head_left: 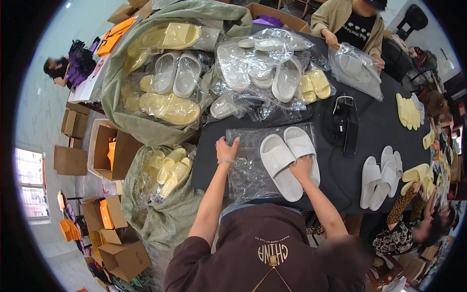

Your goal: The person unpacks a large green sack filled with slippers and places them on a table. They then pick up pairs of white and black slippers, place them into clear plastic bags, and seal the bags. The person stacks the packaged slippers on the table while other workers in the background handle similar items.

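Observation:
A pair of light grey slide slippers (290,163) with ribbed straps is in my right hand (302,168), whose fingers reach in at the strap of the right slipper. The slippers lie over the right part of a flat clear plastic bag (245,168) on the dark table. At the bag's left edge is my left hand (227,150), thumb on the film and fingers at its border. Part of the right hand's grip is hidden by the slipper.
Bagged grey slippers (258,63) are piled at the back, beside a green woven sack (113,104) of bagged yellow ones. A black device (346,124) stands right of my slippers. Loose white slippers (382,180) lie farther right. Across the table a person handles a bagged slipper (355,68).

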A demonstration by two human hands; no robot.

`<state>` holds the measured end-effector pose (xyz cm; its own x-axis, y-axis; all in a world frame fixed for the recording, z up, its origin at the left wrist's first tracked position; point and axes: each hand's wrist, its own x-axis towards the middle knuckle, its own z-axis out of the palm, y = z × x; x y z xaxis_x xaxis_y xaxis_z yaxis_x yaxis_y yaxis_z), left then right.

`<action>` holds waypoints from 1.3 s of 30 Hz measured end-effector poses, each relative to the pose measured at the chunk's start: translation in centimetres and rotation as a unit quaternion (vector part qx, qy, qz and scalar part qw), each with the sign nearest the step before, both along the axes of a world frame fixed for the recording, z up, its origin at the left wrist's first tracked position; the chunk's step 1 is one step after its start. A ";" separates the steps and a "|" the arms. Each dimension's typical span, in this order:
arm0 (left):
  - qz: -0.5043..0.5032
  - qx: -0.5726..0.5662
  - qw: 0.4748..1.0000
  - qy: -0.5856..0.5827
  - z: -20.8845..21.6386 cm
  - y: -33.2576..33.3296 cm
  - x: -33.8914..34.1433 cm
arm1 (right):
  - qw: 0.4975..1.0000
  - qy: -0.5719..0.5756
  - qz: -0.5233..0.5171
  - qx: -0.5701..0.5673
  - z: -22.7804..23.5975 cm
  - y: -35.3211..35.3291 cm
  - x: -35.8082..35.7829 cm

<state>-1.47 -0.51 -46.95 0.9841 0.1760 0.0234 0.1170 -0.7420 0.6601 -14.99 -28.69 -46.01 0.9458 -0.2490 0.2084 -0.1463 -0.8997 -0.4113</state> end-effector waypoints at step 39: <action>-0.454 0.224 0.857 0.096 2.4 7.8 -13.7 | 0.995 0.032 0.024 0.086 -1.8 0.0 1.0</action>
<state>-15.19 7.29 -44.56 0.7035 -0.6489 -0.2897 -0.5684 -0.7585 0.3186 -13.96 -28.66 -47.84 0.9676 -0.2299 0.1045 -0.1359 -0.8230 -0.5516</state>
